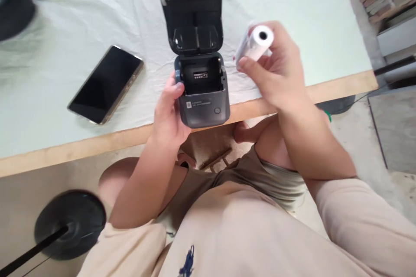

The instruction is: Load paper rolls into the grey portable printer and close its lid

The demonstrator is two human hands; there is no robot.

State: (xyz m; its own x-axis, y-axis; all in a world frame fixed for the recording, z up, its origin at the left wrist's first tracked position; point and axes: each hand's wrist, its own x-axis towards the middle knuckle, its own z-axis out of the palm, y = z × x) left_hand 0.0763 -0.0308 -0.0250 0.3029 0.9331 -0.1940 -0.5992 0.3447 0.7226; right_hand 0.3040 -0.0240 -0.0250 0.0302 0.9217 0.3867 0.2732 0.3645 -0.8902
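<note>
A small dark grey label printer (204, 110) is held at the table's front edge, its lid (195, 19) swung up and its paper bay showing inside. My left hand (169, 110) grips the printer's left side, the thumb on the rim of the bay. To the right of the printer, my right hand (279, 69) is closed around a white paper roll (255, 45) with a dark hole in its core. The roll is tilted, its end facing up toward me, and is apart from the printer.
A smartphone (105, 84) with a dark screen lies on the pale cloth (139, 12) to the left. A black object (14, 4) stands at the far left corner. Along the front runs the wooden table edge (78, 149). A round black base (69, 225) with a pole is on the floor.
</note>
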